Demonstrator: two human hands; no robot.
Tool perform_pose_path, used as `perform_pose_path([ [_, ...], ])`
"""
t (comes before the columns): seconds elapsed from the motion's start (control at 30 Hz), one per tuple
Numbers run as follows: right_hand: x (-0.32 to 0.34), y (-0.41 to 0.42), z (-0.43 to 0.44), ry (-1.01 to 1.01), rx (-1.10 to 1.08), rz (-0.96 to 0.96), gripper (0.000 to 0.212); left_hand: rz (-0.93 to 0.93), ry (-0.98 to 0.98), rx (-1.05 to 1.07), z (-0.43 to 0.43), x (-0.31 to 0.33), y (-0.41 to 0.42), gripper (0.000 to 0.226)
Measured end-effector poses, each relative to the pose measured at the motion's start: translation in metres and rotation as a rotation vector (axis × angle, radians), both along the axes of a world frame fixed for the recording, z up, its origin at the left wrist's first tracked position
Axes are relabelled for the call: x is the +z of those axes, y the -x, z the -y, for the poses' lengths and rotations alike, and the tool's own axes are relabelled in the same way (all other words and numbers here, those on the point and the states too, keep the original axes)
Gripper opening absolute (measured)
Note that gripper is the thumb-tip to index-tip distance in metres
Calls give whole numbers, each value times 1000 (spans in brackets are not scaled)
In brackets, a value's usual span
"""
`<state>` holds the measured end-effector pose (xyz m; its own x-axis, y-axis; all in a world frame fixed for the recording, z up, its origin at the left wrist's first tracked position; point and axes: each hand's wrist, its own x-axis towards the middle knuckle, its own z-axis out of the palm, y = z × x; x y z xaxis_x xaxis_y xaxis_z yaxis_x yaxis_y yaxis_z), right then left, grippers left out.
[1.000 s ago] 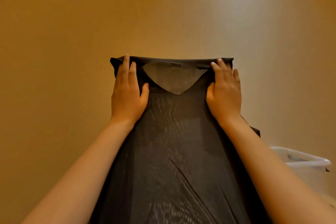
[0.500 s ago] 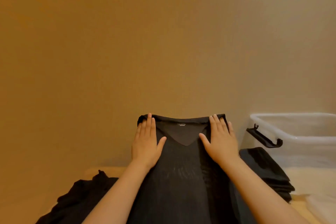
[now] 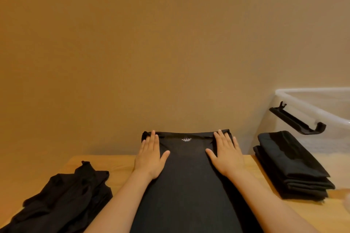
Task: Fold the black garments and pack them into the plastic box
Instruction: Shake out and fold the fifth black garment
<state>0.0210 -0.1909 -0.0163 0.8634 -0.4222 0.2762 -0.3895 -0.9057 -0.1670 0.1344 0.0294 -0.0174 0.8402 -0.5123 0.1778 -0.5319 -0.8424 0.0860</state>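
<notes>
I hold a black garment (image 3: 186, 185) with a V-neck and a small white label up in front of me. My left hand (image 3: 150, 159) lies on its upper left and my right hand (image 3: 226, 157) on its upper right, fingertips at the turned-over top edge. The top edge reaches above the table's far edge, in front of the wall. A stack of folded black garments (image 3: 289, 166) rests to the right. A loose pile of unfolded black garments (image 3: 62, 195) lies at the left. The clear plastic box (image 3: 310, 100) stands at the far right, behind the stack.
The wooden table (image 3: 117, 162) ends against a plain tan wall (image 3: 170, 43). A black latch handle (image 3: 297, 119) sticks out from the box's left end, above the folded stack. Something clear and blurred shows at the right edge.
The garment and both hands have come down from high in front of the wall toward the table. The table, the loose pile, the folded stack and the box have come into view.
</notes>
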Motion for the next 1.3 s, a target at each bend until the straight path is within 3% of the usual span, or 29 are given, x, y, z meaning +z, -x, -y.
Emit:
perform_pose_path([
  [0.2,-43,-3,13,-163,-8,-110,66,-155,-12,30,3,-44,-9,73],
  [0.6,-48,-12,20,-84,-14,-283,69,-159,-109,32,9,-47,-22,68],
  [0.97,-35,-7,13,-136,-26,-336,65,-196,-179,50,9,-34,-14,67],
  [1.13,-7,19,-11,-135,54,-232,60,-241,-87,-89,8,-11,38,68],
  [1.3,13,105,-48,-174,179,-176,60,-312,2,-218,-47,-4,142,68],
])
